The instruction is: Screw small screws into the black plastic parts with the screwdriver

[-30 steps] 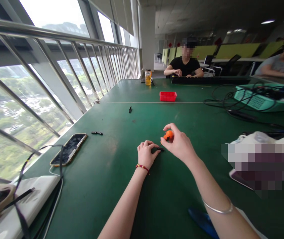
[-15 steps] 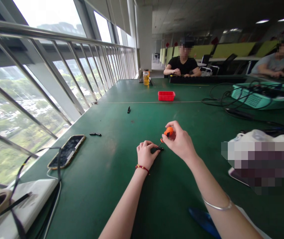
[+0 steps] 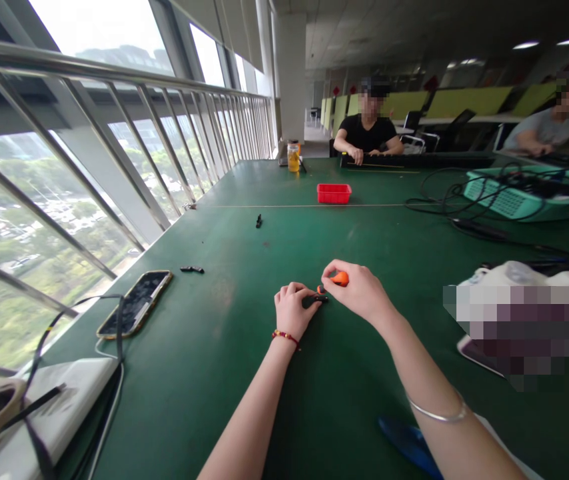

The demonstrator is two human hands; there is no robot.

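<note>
My left hand point(image 3: 292, 310) rests on the green table point(image 3: 244, 347) with its fingers curled over a small black part point(image 3: 316, 299), pinning it down. My right hand point(image 3: 357, 291) is closed round a small screwdriver with an orange handle point(image 3: 340, 278). The tool's tip meets the black part just right of my left fingers. A red bead bracelet sits on my left wrist and a silver bangle on my right.
A phone point(image 3: 134, 303) lies at the left beside cables and a white pad. Two loose black parts point(image 3: 192, 269) point(image 3: 258, 220) lie further out, then a red tray point(image 3: 334, 193) and a jar point(image 3: 293, 157). Two people sit at the far end. A teal device point(image 3: 519, 197) with cables is at right.
My right hand has dropped and tilted the orange screwdriver lower toward the black part. My left hand has stayed in place on the part.
</note>
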